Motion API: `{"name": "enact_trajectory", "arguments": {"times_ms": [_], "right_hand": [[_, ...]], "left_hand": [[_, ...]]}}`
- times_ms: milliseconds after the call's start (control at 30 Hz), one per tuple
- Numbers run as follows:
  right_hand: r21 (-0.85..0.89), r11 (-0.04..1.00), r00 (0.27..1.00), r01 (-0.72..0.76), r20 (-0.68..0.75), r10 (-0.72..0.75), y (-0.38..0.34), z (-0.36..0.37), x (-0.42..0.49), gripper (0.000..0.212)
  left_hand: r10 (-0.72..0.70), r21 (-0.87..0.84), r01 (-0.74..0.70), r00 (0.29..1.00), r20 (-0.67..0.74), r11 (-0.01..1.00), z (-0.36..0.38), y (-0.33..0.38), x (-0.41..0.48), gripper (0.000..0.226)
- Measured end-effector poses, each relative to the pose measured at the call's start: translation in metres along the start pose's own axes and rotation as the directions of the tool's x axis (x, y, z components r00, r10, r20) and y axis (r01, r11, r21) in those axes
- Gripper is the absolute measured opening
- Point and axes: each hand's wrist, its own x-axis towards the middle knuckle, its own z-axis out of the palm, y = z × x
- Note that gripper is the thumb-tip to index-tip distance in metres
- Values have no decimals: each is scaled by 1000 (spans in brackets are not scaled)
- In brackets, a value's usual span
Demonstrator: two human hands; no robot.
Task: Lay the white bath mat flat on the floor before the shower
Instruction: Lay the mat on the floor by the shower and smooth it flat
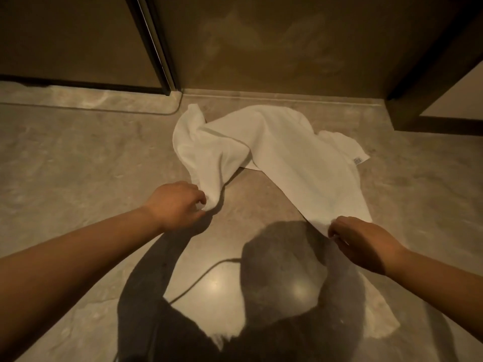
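Observation:
The white bath mat [277, 155] lies crumpled and twisted on the polished stone floor, just in front of the shower's raised threshold [282, 99]. Its left part is bunched into a fold and a small label shows at its right corner. My left hand [177, 205] pinches the near left corner of the mat. My right hand [358, 239] pinches the near right corner. Both corners are lifted slightly off the floor.
A glass shower door with a dark frame [156, 48] stands at the back left. A dark wall edge [428, 64] rises at the right. Glossy beige floor [78, 165] spreads around the mat, with my shadow on it below my hands.

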Motion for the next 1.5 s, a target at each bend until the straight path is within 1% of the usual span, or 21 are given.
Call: {"name": "enact_trajectory", "arguments": {"times_ms": [33, 67, 100, 167, 200, 233, 267, 333, 400, 467, 567, 633, 700, 833, 933, 1067, 1167, 1267, 1367, 1500], "right_hand": [[5, 1000, 1000, 3, -27, -3, -1, -1, 3, 15], [17, 1000, 998, 3, -66, -2, -2, -3, 7, 15], [35, 999, 994, -4, -112, 8, -3, -5, 11, 16], [66, 998, 978, -23, -205, 36, -5, -8, 20, 17], [72, 997, 970, -35, -236, 51, -6, -8, 24, 18], [74, 996, 965, -51, -255, 68, -6, -9, 30, 21], [72, 995, 959, -68, -271, 85, -6, -9, 35, 25], [62, 993, 941, -100, -318, 115, -4, -11, 45, 36], [56, 991, 908, -124, -397, 136, -1, -13, 57, 43], [75, 982, 854, -173, -486, 188, 1, -15, 70, 51], [169, 946, 753, -277, -573, 323, 4, -15, 86, 64], [213, 927, 723, -307, -582, 373, 7, -14, 93, 65], [225, 924, 727, -309, -571, 382, 12, -12, 99, 58], [244, 917, 728, -316, -558, 399, 19, -9, 105, 34], [272, 903, 725, -334, -538, 430, 21, -6, 109, 23], [320, 888, 719, -332, -524, 457, 21, -4, 113, 12], [334, 888, 714, -317, -532, 455, 23, -2, 110, 7], [313, 899, 729, -306, -531, 432, 29, 0, 104, 7], [305, 914, 740, -268, -542, 398, 33, -1, 95, 3], [271, 938, 753, -218, -565, 338, 39, -6, 80, 8]], "left_hand": [[-15, 2, 15, 1000, -9, 1000, -4, 4, 4, 35], [-29, -22, 27, 998, -50, 999, -8, 9, 8, 39], [-34, -52, 27, 991, -129, 998, -12, 13, 14, 42], [21, -32, -32, 952, -307, 999, -22, 21, 27, 33], [62, 13, -62, 933, -354, 998, -27, 25, 36, 26], [93, 57, -77, 924, -372, 995, -31, 27, 45, 23], [101, 87, -74, 922, -373, 993, -34, 29, 55, 29], [82, 93, -51, 928, -364, 994, -36, 31, 72, 46], [69, 86, -38, 918, -390, 996, -34, 31, 87, 55], [59, 90, -26, 915, -398, 996, -31, 30, 102, 59], [-26, 42, 43, 935, -354, 998, -28, 29, 123, 66], [-49, 49, 67, 951, -304, 997, -25, 29, 133, 66], [-35, 53, 53, 956, -290, 997, -22, 29, 137, 58], [16, 70, 9, 938, -347, 998, -24, 26, 141, 33], [38, 55, -20, 936, -351, 998, -28, 25, 147, 27], [75, 27, -70, 910, -408, 997, -32, 25, 150, 18], [144, 58, -132, 893, -427, 990, -32, 27, 144, 13], [223, 82, -208, 875, -429, 975, -31, 26, 133, 9], [268, 76, -261, 864, -426, 962, -33, 25, 120, 11], [368, 117, -353, 831, -416, 928, -36, 28, 98, 17]]}}
